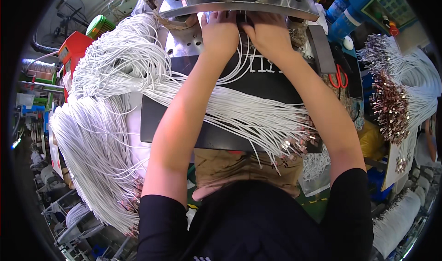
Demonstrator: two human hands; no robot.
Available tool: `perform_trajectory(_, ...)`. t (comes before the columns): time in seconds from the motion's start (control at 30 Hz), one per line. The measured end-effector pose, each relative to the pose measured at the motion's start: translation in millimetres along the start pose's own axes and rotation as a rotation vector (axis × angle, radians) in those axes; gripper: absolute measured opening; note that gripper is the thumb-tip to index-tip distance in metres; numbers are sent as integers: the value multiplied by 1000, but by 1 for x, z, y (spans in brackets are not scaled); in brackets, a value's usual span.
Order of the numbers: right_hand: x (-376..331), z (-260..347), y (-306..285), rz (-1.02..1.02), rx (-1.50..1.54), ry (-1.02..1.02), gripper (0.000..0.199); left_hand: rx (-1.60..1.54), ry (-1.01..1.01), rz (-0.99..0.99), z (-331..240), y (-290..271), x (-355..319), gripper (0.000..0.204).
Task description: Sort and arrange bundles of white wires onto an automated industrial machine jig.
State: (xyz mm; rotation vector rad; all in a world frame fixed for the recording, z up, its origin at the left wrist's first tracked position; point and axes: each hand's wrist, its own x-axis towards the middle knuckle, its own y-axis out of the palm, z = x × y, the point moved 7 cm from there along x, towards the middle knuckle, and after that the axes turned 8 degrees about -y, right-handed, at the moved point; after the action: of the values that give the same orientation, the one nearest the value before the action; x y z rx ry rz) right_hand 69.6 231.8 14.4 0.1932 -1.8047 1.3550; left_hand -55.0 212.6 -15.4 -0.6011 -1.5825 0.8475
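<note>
Both my arms reach forward under a metal machine plate [239,7]. My left hand [220,34] and my right hand [268,34] are side by side over the metal bed, their fingertips mostly hidden by the plate's edge. The right thumb points toward the left hand. White cables [239,67] loop out from between the hands; whether the fingers grip them is hidden. Under my forearms, a bundle of white cables [248,111] with copper-coloured metal ends lies across a black work surface [159,116]. Small white plastic pieces [264,66] lie just below the right hand.
Large heaps of white cable [94,146] are piled at the left. Red-handled scissors [338,77] lie at the right beside a grey block [321,49]. Another cable bundle [391,93] with metal ends hangs at the far right. A plastic bag [315,169] sits below the surface.
</note>
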Motion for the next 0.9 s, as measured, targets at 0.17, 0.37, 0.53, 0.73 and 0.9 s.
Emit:
perform_trajectory(0.17, -3, -10, 25, 250, -172, 78, 37, 14, 4, -106, 0, -5, -5, 43)
perform_trajectory(0.37, -29, -9, -19, 249, 258, 168, 33, -435, -67, -14, 23, -64, -42, 39)
perform_trajectory(0.53, -240, -71, -197, -647, 411, 775, 27, -1712, -320, 1096, 10, -142, -219, 21)
perform_trajectory(0.73, -409, 68, -145, 303, 604, 1125, 16, -1683, -1483, 591, 62, -112, -372, 22)
perform_trajectory(0.9, -354, 88, -117, 316, 673, 1023, 43, -1503, -1486, 266, 112, -93, -397, 19)
